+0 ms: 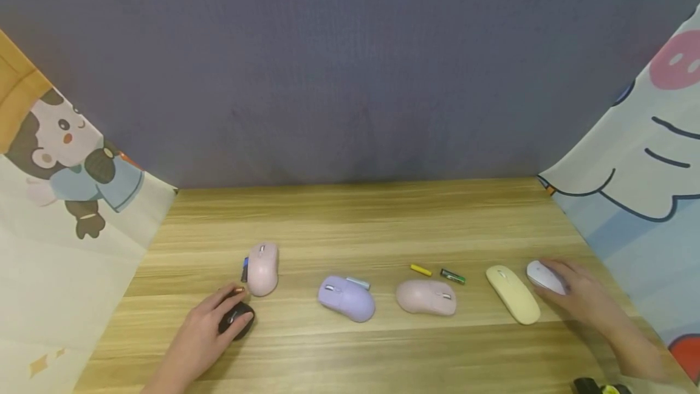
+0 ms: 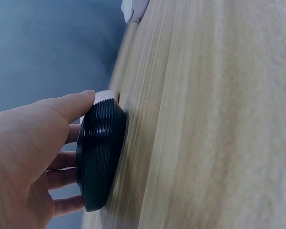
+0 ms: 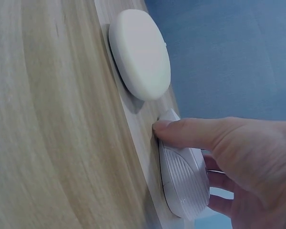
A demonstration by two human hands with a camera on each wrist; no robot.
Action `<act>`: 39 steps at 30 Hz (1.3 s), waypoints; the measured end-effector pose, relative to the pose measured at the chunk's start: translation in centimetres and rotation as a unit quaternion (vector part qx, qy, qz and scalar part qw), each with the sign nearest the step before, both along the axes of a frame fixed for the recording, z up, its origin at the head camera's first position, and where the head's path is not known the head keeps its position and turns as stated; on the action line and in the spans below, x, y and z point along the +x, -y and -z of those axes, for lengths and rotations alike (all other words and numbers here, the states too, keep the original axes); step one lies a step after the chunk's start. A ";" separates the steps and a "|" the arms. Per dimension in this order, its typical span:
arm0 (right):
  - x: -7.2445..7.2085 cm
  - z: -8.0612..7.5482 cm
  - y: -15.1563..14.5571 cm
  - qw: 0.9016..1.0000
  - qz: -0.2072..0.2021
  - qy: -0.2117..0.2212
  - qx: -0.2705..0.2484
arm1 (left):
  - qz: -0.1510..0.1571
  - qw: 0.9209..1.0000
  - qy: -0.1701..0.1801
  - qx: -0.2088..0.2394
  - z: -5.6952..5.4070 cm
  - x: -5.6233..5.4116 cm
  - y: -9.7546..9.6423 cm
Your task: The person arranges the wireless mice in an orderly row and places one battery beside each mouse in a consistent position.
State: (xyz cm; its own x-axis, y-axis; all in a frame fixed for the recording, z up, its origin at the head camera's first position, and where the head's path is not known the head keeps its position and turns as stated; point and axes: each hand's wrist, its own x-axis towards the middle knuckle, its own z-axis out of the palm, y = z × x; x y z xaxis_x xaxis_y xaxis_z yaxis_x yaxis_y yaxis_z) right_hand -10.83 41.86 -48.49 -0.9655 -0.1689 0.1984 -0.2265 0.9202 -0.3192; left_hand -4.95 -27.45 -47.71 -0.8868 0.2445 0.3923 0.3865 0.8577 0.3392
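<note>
Left grip [image 1: 203,328]: holds a black mouse [image 2: 102,157], near a pink mouse [image 1: 263,269].
Right grip [image 1: 585,295]: holds a white mouse [image 3: 186,183], just beside a yellow mouse [image 1: 513,295].
Surface [image 1: 355,217]: a purple mouse [image 1: 347,300] lies between the held pair.

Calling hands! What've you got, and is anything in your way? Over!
Left hand gripping black mouse. Right hand gripping white mouse. Yellow mouse close beside white one, a pink mouse near black one; neither seems to be blocking. Over.
</note>
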 end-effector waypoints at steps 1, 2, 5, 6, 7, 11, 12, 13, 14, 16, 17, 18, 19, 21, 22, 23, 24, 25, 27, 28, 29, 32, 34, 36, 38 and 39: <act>-0.1 0.0 0.0 1.000 -0.001 -0.003 0.001 | -0.001 1.000 0.002 -0.001 0.0 0.0 0.0; -0.1 0.1 0.0 1.000 -0.002 -0.005 0.002 | -0.002 1.000 0.004 0.000 0.0 0.0 0.0; -0.2 0.1 0.1 1.000 -0.006 -0.013 0.000 | -0.004 1.000 0.007 -0.006 0.0 0.0 0.1; -0.2 0.1 0.1 1.000 -0.006 -0.013 0.000 | -0.004 1.000 0.008 -0.007 0.0 0.0 0.1; -0.2 0.0 0.2 1.000 -0.006 -0.011 0.000 | -0.005 1.000 0.007 -0.008 0.0 0.0 0.1; -0.2 -0.4 0.3 1.000 -0.003 -0.004 -0.001 | -0.007 1.000 0.011 -0.010 0.1 0.0 0.1; -0.2 -0.5 0.4 1.000 -0.002 -0.001 0.000 | -0.007 1.000 0.014 -0.008 0.0 0.0 0.1; -0.2 -0.6 0.4 1.000 -0.002 -0.001 -0.001 | -0.008 1.000 0.018 -0.007 0.0 0.0 0.1; -0.2 -0.7 0.4 1.000 -0.004 -0.004 -0.004 | -0.009 1.000 0.022 -0.006 0.0 0.0 0.1; -0.3 -0.9 0.5 1.000 -0.006 -0.009 -0.006 | -0.010 1.000 0.027 -0.005 -0.1 0.0 0.1; -0.4 -1.0 0.6 1.000 -0.010 -0.017 -0.007 | -0.010 1.000 0.028 -0.004 -0.1 0.0 0.1; -0.6 -1.1 0.6 0.999 -0.016 -0.027 -0.008 | -0.010 1.000 0.027 -0.004 -0.1 0.0 0.1; -0.7 -1.2 0.7 0.999 -0.020 -0.036 -0.010 | -0.010 1.000 0.027 -0.004 -0.1 0.0 0.1; -1.0 -1.5 0.9 0.998 -0.027 -0.048 -0.011 | -0.011 1.000 0.026 -0.004 -0.1 0.0 0.1; -1.1 -1.7 1.1 0.998 -0.032 -0.055 -0.012 | -0.011 1.000 0.026 -0.004 -0.2 0.0 0.1; -1.3 -1.8 1.2 0.998 -0.034 -0.055 -0.012 | -0.012 1.000 0.028 -0.004 -0.2 0.1 0.1; -1.4 -2.0 1.3 0.998 -0.034 -0.051 -0.012 | -0.013 0.999 0.032 -0.004 -0.3 0.1 0.0; -1.5 -2.3 1.5 0.998 -0.032 -0.046 -0.012 | -0.014 0.999 0.037 -0.005 -0.4 0.1 0.0; -1.9 -2.6 1.9 0.999 -0.031 -0.035 -0.014 | -0.016 0.999 0.044 -0.005 -0.5 0.0 0.0; -2.0 -2.8 2.1 0.999 -0.029 -0.030 -0.013 | -0.016 0.999 0.049 -0.004 -0.7 0.0 0.0; -2.2 -3.0 2.3 0.999 -0.026 -0.025 -0.012 | -0.016 0.999 0.052 -0.004 -0.7 0.0 0.0; -2.8 -3.3 3.0 0.999 -0.024 -0.022 -0.009 | -0.016 0.998 0.061 -0.004 -0.9 0.0 0.0; -3.2 -3.4 3.3 0.999 -0.025 -0.023 -0.007 | -0.016 0.998 0.069 -0.003 -1.0 0.0 0.0; -3.5 -3.5 3.7 0.999 -0.028 -0.026 -0.008 | -0.015 0.997 0.073 -0.005 -1.0 0.0 0.0; -3.9 -3.6 4.0 0.999 -0.032 -0.031 -0.011 | -0.014 0.997 0.071 -0.003 -0.9 0.1 0.0; -4.1 -3.7 4.2 0.999 -0.033 -0.032 -0.012 | -0.013 0.998 0.068 -0.001 -0.8 0.1 0.0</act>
